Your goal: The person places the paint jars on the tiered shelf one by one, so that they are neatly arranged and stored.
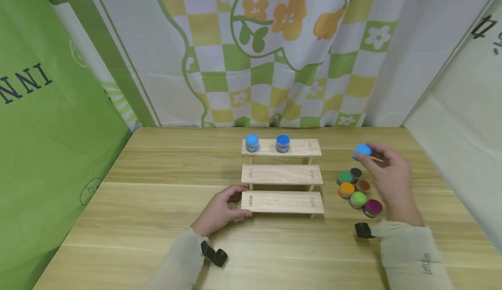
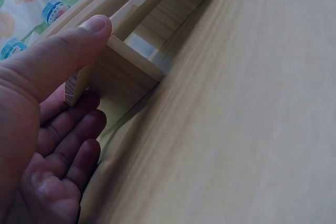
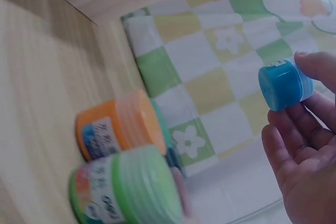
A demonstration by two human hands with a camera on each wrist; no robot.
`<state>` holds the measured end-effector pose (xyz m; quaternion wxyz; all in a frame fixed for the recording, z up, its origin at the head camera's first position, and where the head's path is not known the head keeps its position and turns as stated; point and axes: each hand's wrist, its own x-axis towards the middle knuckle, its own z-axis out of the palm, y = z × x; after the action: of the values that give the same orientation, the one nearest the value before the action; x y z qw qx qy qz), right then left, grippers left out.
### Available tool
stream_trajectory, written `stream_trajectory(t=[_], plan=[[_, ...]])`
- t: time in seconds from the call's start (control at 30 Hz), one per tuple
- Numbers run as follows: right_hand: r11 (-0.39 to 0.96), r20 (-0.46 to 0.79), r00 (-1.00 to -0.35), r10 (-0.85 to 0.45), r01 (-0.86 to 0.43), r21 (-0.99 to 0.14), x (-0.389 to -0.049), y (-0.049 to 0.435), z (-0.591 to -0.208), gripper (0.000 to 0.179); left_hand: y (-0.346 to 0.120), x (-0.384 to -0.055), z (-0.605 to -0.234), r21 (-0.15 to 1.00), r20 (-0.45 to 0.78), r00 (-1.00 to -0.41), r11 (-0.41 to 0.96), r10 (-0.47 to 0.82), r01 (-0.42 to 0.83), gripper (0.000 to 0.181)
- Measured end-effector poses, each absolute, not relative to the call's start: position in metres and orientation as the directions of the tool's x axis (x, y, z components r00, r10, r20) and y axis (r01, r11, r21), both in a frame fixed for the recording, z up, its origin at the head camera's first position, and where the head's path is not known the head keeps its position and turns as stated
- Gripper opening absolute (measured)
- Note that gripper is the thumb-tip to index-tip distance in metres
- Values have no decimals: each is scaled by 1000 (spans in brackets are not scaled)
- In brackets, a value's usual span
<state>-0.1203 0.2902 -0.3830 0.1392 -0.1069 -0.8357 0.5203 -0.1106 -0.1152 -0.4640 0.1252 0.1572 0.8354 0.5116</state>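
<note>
My right hand [image 1: 393, 177] pinches a light blue paint jar [image 1: 362, 151] between thumb and fingers, above the back right of the table. In the right wrist view this blue jar [image 3: 283, 85] is tilted on its side, clear of the tabletop. My left hand [image 1: 220, 209] grips the left end of the lowest board of a three-step wooden stand [image 1: 282, 203], thumb at the front edge and fingers behind and under it. On the top step stand a light blue jar [image 1: 252, 143] at the left end and a darker blue jar [image 1: 282, 143] near the middle.
Several paint jars cluster right of the stand: green [image 1: 344, 177], black [image 1: 356, 174], brown [image 1: 363, 186], orange [image 1: 346, 190], light green [image 1: 358, 200] and purple [image 1: 372, 208]. A patterned curtain [image 1: 270, 76] hangs at the table's back edge.
</note>
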Motion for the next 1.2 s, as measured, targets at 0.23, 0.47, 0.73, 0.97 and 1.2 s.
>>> stream_trajectory(t=[0.23, 0.47, 0.73, 0.97, 1.2], plan=[[444, 133, -951, 279, 5, -896, -122, 277, -386, 56, -115, -111, -464, 892, -48, -921, 432, 386, 134, 64], [437, 115, -962, 248, 5, -900, -123, 265, -387, 58, -115, -112, -466, 889, -48, -921, 436, 387, 137, 64], [397, 186, -957, 223, -85, -914, -125, 251, -389, 53, -116, -112, -468, 894, -26, -918, 420, 395, 155, 66], [340, 263, -947, 186, -189, -921, -125, 242, -388, 45, -116, -112, -469, 893, -16, -919, 418, 395, 164, 64], [320, 281, -949, 146, -223, -921, -125, 234, -389, 43, -115, -113, -470, 895, -12, -920, 415, 393, 166, 63]])
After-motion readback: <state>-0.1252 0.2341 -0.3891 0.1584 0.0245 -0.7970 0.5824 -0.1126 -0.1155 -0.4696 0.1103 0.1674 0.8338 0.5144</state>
